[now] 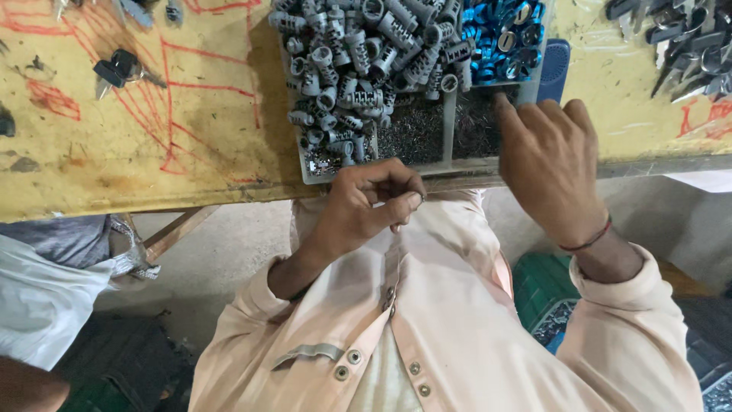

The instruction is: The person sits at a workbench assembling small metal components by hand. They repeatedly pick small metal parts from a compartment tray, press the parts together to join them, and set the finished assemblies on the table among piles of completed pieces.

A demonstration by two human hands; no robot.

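Fingertips of the left hand (366, 202) pinch a small metal part (420, 198), held just off the counter's (152, 137) near edge, below the grey tray (450, 164). Beyond that hand, grey lock cylinders (358, 61) pile in the tray's left compartment. The right hand (549, 164) reaches into the tray's right side, fingers curled down into fine dark metal bits (476, 126); whether it grips anything cannot be told. Blue rings (503, 34) lie beyond it. Black-headed keys (122, 70) rest well to the left.
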